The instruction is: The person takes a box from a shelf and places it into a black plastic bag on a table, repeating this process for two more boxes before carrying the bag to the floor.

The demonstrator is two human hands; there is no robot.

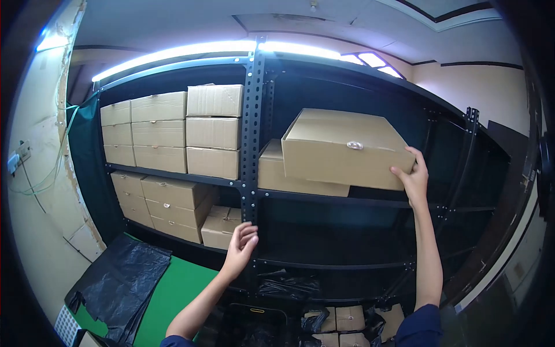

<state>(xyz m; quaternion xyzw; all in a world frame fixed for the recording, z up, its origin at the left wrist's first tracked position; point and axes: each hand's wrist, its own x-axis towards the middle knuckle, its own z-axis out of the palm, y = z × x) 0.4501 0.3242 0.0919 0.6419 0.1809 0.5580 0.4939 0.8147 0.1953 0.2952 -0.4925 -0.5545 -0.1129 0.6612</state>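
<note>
A large brown cardboard box (341, 156) with a small shiny clasp on its front is tilted at the right side of the rack. My right hand (415, 176) grips its front right corner, thumb on the front face and fingers at the side. Behind and below it, another cardboard box (312, 188) rests on the shelf, partly hidden. My left hand (240, 247) holds nothing; its fingers are loosely curled and apart from the thumb, in front of the rack's upright post (250, 139). Close to that hand is a smaller carton (218, 231) on the lower shelf.
Stacked cardboard boxes (159, 133) fill the upper left shelf, with more boxes (173, 202) below. Black plastic sheeting (124, 283) lies on a green surface (188, 277). Several small cartons (350, 318) and a black crate (257, 312) are at the bottom.
</note>
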